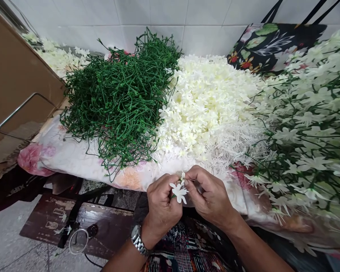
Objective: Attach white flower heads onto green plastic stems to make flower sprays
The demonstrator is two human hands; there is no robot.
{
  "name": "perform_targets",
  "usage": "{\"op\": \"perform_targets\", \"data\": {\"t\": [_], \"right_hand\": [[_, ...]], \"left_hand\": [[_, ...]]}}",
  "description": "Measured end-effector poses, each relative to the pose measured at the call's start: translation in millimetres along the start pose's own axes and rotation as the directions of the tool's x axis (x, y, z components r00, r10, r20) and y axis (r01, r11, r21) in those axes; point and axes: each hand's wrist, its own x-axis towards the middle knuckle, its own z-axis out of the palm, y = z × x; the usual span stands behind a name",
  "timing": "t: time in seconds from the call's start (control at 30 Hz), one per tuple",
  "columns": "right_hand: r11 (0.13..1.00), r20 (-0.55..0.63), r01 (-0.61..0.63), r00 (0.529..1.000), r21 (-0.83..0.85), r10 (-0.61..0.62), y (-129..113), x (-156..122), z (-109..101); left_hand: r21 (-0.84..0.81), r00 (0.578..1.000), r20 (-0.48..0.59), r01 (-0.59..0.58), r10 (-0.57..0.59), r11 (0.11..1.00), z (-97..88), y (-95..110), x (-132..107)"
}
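Centrally in the head view, the two hands come close together at the near edge of the cloth point(82, 160). The left hand point(163, 198), fingers curled, grips a white flower point(179, 193); the right hand point(211, 194) pinches at a small bloom point(183, 176) just above it. Beyond them, tangled green stems point(119, 98) lie left of loose blossoms point(206, 102), with stemmed flowers point(308, 124) farther right and a bag point(272, 47) behind.
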Motion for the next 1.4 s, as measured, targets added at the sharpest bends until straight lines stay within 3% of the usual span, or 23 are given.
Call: {"op": "perform_targets", "data": {"t": [0.23,0.3,0.37,0.47,0.53,0.63,0.73,0.87,1.17,1.4], "right_hand": [[1.000,-0.002,-0.008,1.000,-0.012,0.008,2.1,-1.1,2.0],[1.000,-0.014,-0.013,1.000,0.000,0.013,1.1,-1.0,2.1],[1.000,-0.013,-0.022,1.000,0.015,0.022,-1.4,-0.2,-0.2],[1.000,-0.005,-0.007,1.000,0.012,0.007,-6.9,2.5,-9.0],[1.000,-0.036,0.029,0.999,-0.012,-0.029,-10.8,4.7,-16.8],[0.993,-0.065,0.115,0.991,-0.032,-0.116,-15.5,7.5,-25.9],[0.982,0.014,0.189,0.982,-0.024,-0.189,-17.4,8.9,-28.7],[0.975,0.079,0.217,0.974,-0.041,-0.214,-14.8,7.2,-26.0],[0.980,0.054,0.199,0.979,-0.025,-0.198,-2.2,2.1,-16.2],[0.982,0.024,0.188,0.982,-0.021,-0.187,4.9,-0.3,-9.3]], "left_hand": [[-0.011,1.000,-0.001,-0.006,0.006,1.000,0.1,3.1,6.4],[-0.080,0.999,0.011,0.045,-0.044,0.996,-1.8,3.0,8.1],[-0.194,0.984,0.062,0.175,-0.166,0.965,-4.8,1.7,9.2],[-0.408,0.895,0.188,0.445,-0.404,0.797,-10.2,0.1,10.2],[-0.520,0.826,0.262,0.556,-0.498,0.648,-13.4,1.6,11.0],[-0.596,0.748,0.347,0.641,-0.566,0.483,-17.1,8.4,12.6],[-0.587,0.688,0.432,0.706,-0.583,0.397,-18.9,15.3,13.7],[-0.576,0.699,0.460,0.704,-0.547,0.416,-18.3,16.7,13.9],[-0.508,0.732,0.427,0.680,-0.531,0.530,-10.2,7.9,12.9],[-0.491,0.719,0.443,0.694,-0.536,0.526,-7.0,9.3,14.4]]}}
